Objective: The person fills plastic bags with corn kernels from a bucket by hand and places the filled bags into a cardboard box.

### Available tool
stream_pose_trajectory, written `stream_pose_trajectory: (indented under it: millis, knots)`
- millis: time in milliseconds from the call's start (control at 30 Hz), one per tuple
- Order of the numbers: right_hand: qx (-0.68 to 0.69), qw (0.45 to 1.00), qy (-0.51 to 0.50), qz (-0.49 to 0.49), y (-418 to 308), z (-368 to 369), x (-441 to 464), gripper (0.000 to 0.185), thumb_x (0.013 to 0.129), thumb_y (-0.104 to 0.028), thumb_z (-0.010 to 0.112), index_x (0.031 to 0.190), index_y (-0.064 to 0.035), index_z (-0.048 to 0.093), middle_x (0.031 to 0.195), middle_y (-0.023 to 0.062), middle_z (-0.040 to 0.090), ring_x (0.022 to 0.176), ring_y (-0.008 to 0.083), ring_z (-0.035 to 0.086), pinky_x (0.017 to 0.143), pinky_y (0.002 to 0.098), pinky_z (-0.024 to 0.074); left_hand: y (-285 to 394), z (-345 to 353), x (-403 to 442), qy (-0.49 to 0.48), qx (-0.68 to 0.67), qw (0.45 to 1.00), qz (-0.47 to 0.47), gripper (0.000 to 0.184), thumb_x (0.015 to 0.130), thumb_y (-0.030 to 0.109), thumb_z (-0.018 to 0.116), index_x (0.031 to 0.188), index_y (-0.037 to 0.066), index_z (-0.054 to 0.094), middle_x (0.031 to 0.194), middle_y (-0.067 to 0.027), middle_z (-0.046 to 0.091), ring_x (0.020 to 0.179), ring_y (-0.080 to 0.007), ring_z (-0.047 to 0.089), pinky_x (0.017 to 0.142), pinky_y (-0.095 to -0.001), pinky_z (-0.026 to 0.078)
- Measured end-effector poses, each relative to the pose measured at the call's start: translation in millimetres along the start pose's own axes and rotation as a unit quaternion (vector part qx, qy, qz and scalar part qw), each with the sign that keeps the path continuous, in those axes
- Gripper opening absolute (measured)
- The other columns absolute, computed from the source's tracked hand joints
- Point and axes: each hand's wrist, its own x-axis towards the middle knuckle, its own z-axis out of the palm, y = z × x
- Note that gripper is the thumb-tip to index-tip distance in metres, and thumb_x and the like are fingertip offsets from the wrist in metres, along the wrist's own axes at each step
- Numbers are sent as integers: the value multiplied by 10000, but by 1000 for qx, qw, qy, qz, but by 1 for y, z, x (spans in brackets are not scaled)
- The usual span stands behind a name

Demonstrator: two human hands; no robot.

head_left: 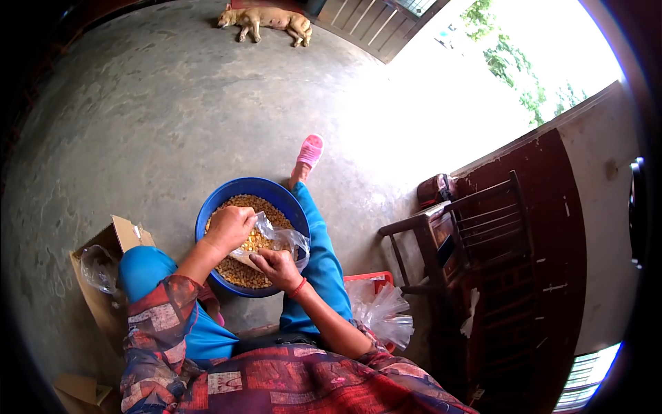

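Observation:
A clear plastic bag (284, 239) is stretched between my two hands over a round blue basin (302, 222). Small yellow-tan pieces that look like corn kernels (243, 274) fill much of the basin, and some yellow ones show at the bag's mouth. My left hand (232, 228) pinches the bag's upper left edge, its fingers closed. The lower edge is gripped by my right hand (276, 268), thumb pressed against the plastic; a red band circles that wrist. The basin sits between my legs, and the bag's underside is partly hidden.
An open cardboard box (96, 279) with clear plastic inside stands at my left. On my right, a red crate (378, 277) holds clear plastic bags (383, 310). Beyond it are a wooden chair (434, 238) and a wall. A dog (270, 19) lies on the floor near the door.

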Motion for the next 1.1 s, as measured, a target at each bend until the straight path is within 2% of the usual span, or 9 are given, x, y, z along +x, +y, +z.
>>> stream_pose_trajectory:
  millis: [33, 100, 200, 367, 533, 733, 833, 1100]
  knots:
    - [0, 1000, 0, 1, -1, -1, -1, 310, 844, -193, 549, 614, -5, 462, 481, 98, 311, 423, 125, 310, 398, 326, 290, 1, 0, 0, -1, 0, 1000, 0, 209, 795, 240, 516, 715, 56, 576, 660, -164, 579, 657, -350, 570, 576, -448, 443]
    - [52, 998, 11, 20, -9, -5, -1, 338, 848, -230, 536, 609, 4, 481, 496, 168, 398, 410, 238, 338, 415, 352, 326, 2, 0, 1, 12, 6, 1000, 9, 194, 777, 207, 535, 698, 31, 563, 653, -180, 565, 644, -355, 555, 557, -445, 423]
    - [20, 997, 15, 68, -7, -7, -1, 376, 864, -261, 507, 603, 10, 496, 494, 173, 408, 409, 226, 352, 424, 354, 329, 2, 1, 1, 3, 7, 1000, -2, 189, 768, 211, 545, 708, 34, 576, 655, -179, 569, 647, -353, 560, 569, -439, 432]
    - [-6, 998, 20, 60, -4, -5, 2, 412, 882, -284, 462, 598, 11, 504, 485, 163, 434, 416, 232, 431, 447, 372, 350, -1, 4, -4, -24, 10, 1000, -1, 205, 760, 234, 559, 710, 38, 590, 657, -177, 575, 657, -346, 567, 585, -427, 444]
    - [35, 997, 26, 64, -3, -3, 3, 388, 892, -268, 429, 633, 3, 529, 520, 148, 496, 463, 255, 492, 485, 361, 383, 0, -1, -1, -30, 19, 999, -5, 231, 761, 257, 564, 701, 36, 594, 656, -182, 573, 666, -346, 567, 588, -427, 442]
    - [16, 998, 30, 50, -4, -4, 3, 361, 887, -247, 431, 651, 5, 537, 538, 156, 508, 486, 266, 517, 499, 365, 395, 4, -2, 0, -19, 8, 1000, -21, 297, 779, 304, 558, 667, 31, 592, 634, -183, 561, 624, -353, 553, 555, -425, 428]
    - [13, 998, 27, 50, -6, -5, 3, 334, 883, -232, 438, 671, 5, 543, 547, 159, 516, 492, 276, 523, 500, 368, 399, 4, -2, 1, -35, 14, 999, -32, 330, 793, 342, 525, 658, 50, 597, 634, -175, 572, 630, -347, 566, 581, -439, 441]
    - [14, 998, 35, 44, -5, -5, 3, 291, 871, -204, 464, 694, 14, 541, 569, 165, 536, 517, 290, 548, 498, 370, 407, 1, 2, 1, -52, 19, 998, -43, 322, 791, 329, 526, 665, 40, 594, 645, -175, 575, 643, -349, 567, 597, -441, 441]
